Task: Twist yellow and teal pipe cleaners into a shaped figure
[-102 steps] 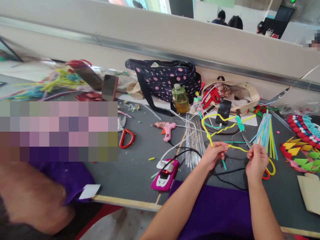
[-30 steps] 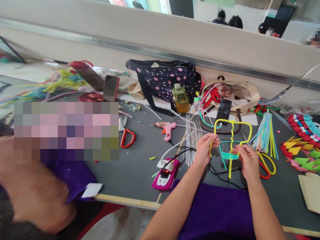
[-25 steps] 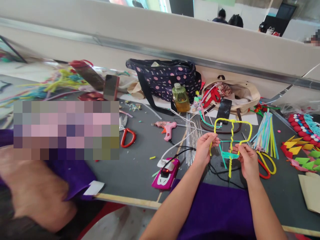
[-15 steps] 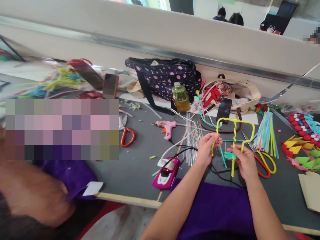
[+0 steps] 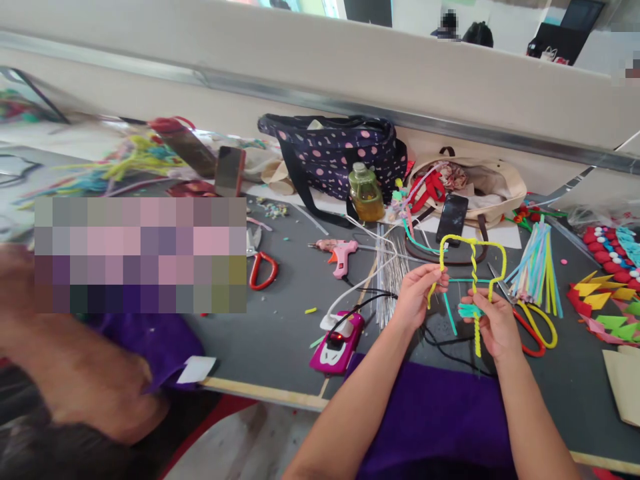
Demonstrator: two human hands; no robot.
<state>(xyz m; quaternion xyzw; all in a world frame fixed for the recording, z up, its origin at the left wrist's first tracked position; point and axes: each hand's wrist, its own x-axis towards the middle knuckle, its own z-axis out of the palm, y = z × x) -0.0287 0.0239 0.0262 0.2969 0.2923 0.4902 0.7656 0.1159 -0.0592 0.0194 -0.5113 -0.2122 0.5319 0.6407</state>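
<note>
Hands both occupied, fingers closed narrow. Your left hand (image 5: 423, 293) pinches the left leg of the yellow frame (image 5: 474, 263), free end poking out below the fingertips. Your right hand (image 5: 495, 320) grips the same frame low on its twisted centre stem, at the teal wrap (image 5: 469, 311). Frame is up off the table (image 5: 280, 333), top bar away from you, stem tail towards you. Small gap between hands; a loose teal strip (image 5: 450, 313) slants through it. Can't tell if strip touches frame.

Right side tight: scissors with red and yellow handles (image 5: 526, 310) lie just beside your right hand, blades pointing away. Pastel stem bundle (image 5: 537, 267) sits right past them. Folded-paper piece (image 5: 605, 313) and tan card (image 5: 623, 383) further right, both cut off by the view.

Left side: silver wires (image 5: 393, 280) near your left wrist, then the pink glue gun (image 5: 344, 257). Magenta power block (image 5: 337, 343) sits by your left forearm, close to the front edge (image 5: 270, 391). Black cable (image 5: 436, 343) loops below your hands.

Far side: phone (image 5: 453, 220) just beyond the top bar, beige bag (image 5: 500, 193) behind it.

Most room: grey top between power block and red-handled scissors (image 5: 263, 272). Front edge has pale trim; purple cloth (image 5: 430, 407) hides it between your forearms. Co-worker's arm (image 5: 95, 380), blurred, takes the near left corner.
</note>
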